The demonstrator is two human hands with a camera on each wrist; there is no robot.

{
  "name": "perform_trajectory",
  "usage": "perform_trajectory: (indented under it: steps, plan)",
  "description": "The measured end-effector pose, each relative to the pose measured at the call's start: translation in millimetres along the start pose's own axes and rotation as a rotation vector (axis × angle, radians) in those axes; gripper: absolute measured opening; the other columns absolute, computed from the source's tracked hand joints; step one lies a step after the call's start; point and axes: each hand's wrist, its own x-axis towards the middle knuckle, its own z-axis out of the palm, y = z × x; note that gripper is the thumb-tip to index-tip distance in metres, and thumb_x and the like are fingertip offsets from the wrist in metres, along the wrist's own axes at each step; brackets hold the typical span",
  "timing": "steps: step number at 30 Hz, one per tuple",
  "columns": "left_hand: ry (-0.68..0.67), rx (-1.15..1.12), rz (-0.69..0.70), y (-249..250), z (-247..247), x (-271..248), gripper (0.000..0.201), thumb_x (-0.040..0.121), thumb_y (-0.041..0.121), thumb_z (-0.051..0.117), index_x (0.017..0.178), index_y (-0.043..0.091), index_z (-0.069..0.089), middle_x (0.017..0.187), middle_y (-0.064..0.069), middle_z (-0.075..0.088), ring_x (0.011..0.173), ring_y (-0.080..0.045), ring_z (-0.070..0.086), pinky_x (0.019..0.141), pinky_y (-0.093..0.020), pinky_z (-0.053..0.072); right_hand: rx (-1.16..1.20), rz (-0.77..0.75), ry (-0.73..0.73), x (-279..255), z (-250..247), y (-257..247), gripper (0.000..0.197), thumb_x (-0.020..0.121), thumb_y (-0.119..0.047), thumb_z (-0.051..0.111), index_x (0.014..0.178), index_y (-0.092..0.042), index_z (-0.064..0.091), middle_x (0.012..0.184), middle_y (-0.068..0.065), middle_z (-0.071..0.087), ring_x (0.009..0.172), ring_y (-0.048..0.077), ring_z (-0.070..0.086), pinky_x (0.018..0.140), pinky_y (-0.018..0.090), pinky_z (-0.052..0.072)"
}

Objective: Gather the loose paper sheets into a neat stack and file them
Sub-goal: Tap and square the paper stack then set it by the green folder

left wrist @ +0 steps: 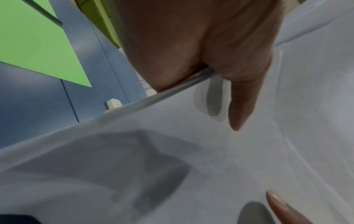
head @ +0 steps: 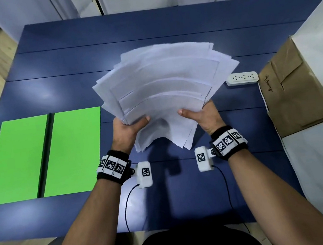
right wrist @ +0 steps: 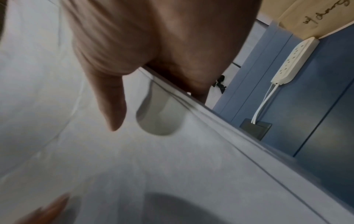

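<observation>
Sheets (head: pixel 164 85) fan out above the table (head: pixel 56 60), pinched at their near side edges by left hand (head: pixel 125 130) and right hand (head: pixel 204 116), thumbs on top; likely light, limp, slippery; hold both sides while squaring; folder (head: pixel 42 156) lies open left.

Black wristbands (head: pixel 112 168) with square-code tags

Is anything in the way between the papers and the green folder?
Nothing visible. The papers, held by the left hand and right hand, are just right of the open green folder, with only bare blue table between.
</observation>
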Motion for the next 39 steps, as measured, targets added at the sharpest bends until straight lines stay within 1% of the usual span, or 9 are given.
perform_trajectory:
  steps: [4, 8, 15, 21, 23, 28, 32, 35, 39]
  plan:
    - [0.069, -0.003, 0.016, -4.4, 1.7, 1.1, 0.034, 0.086, -0.008, 0.074, 0.096, 0.024, 0.078, 0.097, 0.009, 0.079, 0.091, -0.012, 0.072, 0.085, -0.033, 0.056, -0.015, -0.053, 0.114, 0.8, 13.2, -1.5, 0.020, 0.079, -0.002, 0.081, 0.092, -0.014, 0.072, 0.089, -0.007, 0.075, 0.079, 0.001, 0.072, 0.077, 0.019, 0.053]
    - [0.143, 0.033, 0.103, -3.1, 8.9, -8.3, 0.042, 0.091, -0.007, 0.070, 0.096, 0.034, 0.079, 0.098, 0.019, 0.077, 0.094, -0.002, 0.069, 0.090, -0.026, 0.054, 0.023, -0.120, 0.214, -6.7, 25.7, -0.4, 0.017, 0.082, -0.004, 0.079, 0.087, -0.020, 0.074, 0.083, -0.017, 0.075, 0.080, -0.002, 0.071, 0.076, 0.016, 0.053]
    - [0.169, 0.008, 0.103, -15.7, 10.7, -21.9, 0.031, 0.087, -0.011, 0.072, 0.111, 0.007, 0.070, 0.096, 0.013, 0.078, 0.092, -0.008, 0.071, 0.085, -0.024, 0.054, 0.144, -0.116, 0.241, -24.0, 34.0, 5.6, 0.021, 0.086, -0.004, 0.075, 0.100, -0.019, 0.073, 0.097, -0.011, 0.077, 0.098, 0.007, 0.072, 0.087, 0.020, 0.052]
    - [0.089, -0.060, 0.029, -14.1, -5.1, -7.1, 0.039, 0.081, -0.013, 0.075, 0.100, 0.021, 0.075, 0.098, 0.007, 0.079, 0.090, -0.011, 0.071, 0.084, -0.027, 0.057, 0.227, -0.162, 0.284, -20.4, 29.4, -31.5, 0.016, 0.093, -0.013, 0.068, 0.108, -0.010, 0.071, 0.088, -0.018, 0.075, 0.091, -0.005, 0.069, 0.081, 0.012, 0.050]
    - [0.084, -0.073, 0.010, -15.5, -6.2, -2.9, 0.039, 0.082, -0.013, 0.074, 0.103, 0.020, 0.074, 0.099, 0.006, 0.079, 0.091, -0.012, 0.071, 0.083, -0.027, 0.058, 0.222, -0.180, 0.299, -17.3, 31.2, -41.2, 0.010, 0.095, -0.014, 0.065, 0.103, -0.016, 0.071, 0.088, -0.019, 0.075, 0.091, -0.005, 0.069, 0.082, 0.013, 0.050]
    - [0.078, -0.111, -0.042, -19.2, -7.5, 3.2, 0.040, 0.082, -0.014, 0.074, 0.105, 0.019, 0.072, 0.100, 0.005, 0.078, 0.092, -0.012, 0.071, 0.082, -0.028, 0.058, 0.161, -0.145, 0.309, -6.1, 35.2, -48.7, 0.026, 0.088, -0.015, 0.069, 0.109, 0.001, 0.069, 0.096, 0.001, 0.075, 0.089, 0.010, 0.069, 0.083, 0.024, 0.052]
    - [0.081, -0.130, -0.081, -24.0, -8.6, 5.5, 0.038, 0.079, -0.008, 0.078, 0.107, 0.017, 0.073, 0.104, 0.001, 0.078, 0.094, -0.017, 0.072, 0.084, -0.032, 0.058, 0.161, -0.121, 0.295, -5.4, 39.4, -54.2, 0.033, 0.086, -0.015, 0.069, 0.115, 0.001, 0.066, 0.106, 0.009, 0.075, 0.096, 0.015, 0.070, 0.088, 0.029, 0.054]
    - [0.081, -0.128, -0.087, -28.2, -9.5, 4.9, 0.042, 0.080, -0.011, 0.077, 0.110, 0.018, 0.071, 0.104, 0.003, 0.079, 0.095, -0.016, 0.072, 0.084, -0.031, 0.058, 0.198, -0.161, 0.321, -11.9, 44.4, -69.5, 0.034, 0.095, -0.024, 0.067, 0.121, -0.003, 0.065, 0.110, -0.001, 0.075, 0.103, 0.004, 0.070, 0.089, 0.018, 0.051]
    - [0.089, -0.101, -0.104, -35.6, -14.4, 2.2, 0.048, 0.081, -0.011, 0.076, 0.124, 0.007, 0.065, 0.110, -0.001, 0.077, 0.099, -0.016, 0.072, 0.086, -0.030, 0.057, 0.203, -0.220, 0.379, -17.1, 44.4, -87.9, 0.018, 0.097, -0.031, 0.062, 0.105, -0.016, 0.070, 0.094, -0.016, 0.074, 0.096, 0.000, 0.068, 0.087, 0.016, 0.049]
